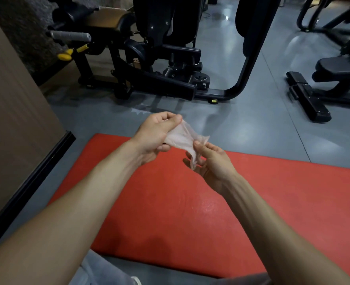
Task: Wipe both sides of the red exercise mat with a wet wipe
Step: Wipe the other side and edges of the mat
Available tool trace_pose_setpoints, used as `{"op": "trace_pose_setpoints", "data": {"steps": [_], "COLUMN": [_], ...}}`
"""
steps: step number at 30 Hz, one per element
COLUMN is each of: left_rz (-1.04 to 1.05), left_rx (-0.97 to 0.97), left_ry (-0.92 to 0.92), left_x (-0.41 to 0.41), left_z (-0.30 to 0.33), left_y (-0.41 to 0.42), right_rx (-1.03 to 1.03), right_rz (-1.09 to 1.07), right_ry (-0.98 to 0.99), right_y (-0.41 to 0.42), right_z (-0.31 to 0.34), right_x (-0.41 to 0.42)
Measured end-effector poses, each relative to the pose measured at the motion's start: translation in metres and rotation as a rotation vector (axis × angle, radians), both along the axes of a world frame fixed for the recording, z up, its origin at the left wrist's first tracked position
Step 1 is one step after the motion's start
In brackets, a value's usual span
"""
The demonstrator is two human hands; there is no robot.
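The red exercise mat [190, 212] lies flat on the grey floor in front of me, reaching off the right edge of the view. Above its far edge I hold a thin, translucent white wet wipe [183, 136] stretched between both hands. My left hand [155, 134] pinches the wipe's upper left part between thumb and fingers. My right hand [211, 163] pinches its lower right part, and a loose end hangs down by my fingers. Neither the wipe nor my hands touch the mat.
A black weight machine [149, 58] with yellow handles stands on the grey floor [252, 124] beyond the mat. A black bench frame [318, 93] sits at the right. A brown wall panel [11, 112] with a black base runs along the left. My grey trouser leg [100, 272] shows at the bottom.
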State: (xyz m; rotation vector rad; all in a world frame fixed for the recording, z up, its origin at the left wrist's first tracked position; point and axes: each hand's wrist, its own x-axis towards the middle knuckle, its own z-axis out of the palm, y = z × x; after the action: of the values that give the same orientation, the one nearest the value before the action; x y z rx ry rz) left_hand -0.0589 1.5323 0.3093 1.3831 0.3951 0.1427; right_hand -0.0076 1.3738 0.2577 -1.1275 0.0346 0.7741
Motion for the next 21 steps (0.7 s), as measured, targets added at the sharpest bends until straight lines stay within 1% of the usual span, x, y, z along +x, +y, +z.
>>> {"op": "trace_pose_setpoints", "data": {"steps": [2,4,7,9,12,15,17,19,21], "left_rz": [0.121,0.195,0.208,0.188,0.067,-0.188,-0.316,-0.402,-0.445], "left_rx": [-0.004,0.015,0.037,0.048,0.108,0.211,0.272,0.299,0.309], "left_ry": [0.016,0.032,0.037,0.030,0.025,0.038,0.042,0.036,0.022], "left_x": [0.002,0.002,0.002,0.001,-0.003,-0.011,-0.016,-0.020,-0.021], "left_z": [-0.006,-0.012,-0.013,-0.010,-0.003,0.002,0.005,0.007,0.009], "left_y": [0.009,0.016,0.017,0.013,-0.003,-0.027,-0.036,-0.041,-0.042], "right_rx": [0.032,0.056,0.056,-0.021,-0.146,-0.196,-0.205,-0.195,-0.207], "right_rz": [-0.058,-0.119,-0.259,-0.352,-0.429,-0.447,-0.455,-0.480,-0.533], "right_ry": [0.044,0.084,0.120,0.132,0.185,0.273,0.311,0.302,0.233], "right_y": [-0.006,-0.012,-0.018,-0.021,-0.025,-0.027,-0.026,-0.026,-0.026], "right_z": [-0.001,-0.001,-0.001,-0.005,-0.017,-0.029,-0.031,-0.032,-0.034], "right_x": [0.007,0.014,0.023,0.029,0.036,0.042,0.046,0.046,0.048]}}
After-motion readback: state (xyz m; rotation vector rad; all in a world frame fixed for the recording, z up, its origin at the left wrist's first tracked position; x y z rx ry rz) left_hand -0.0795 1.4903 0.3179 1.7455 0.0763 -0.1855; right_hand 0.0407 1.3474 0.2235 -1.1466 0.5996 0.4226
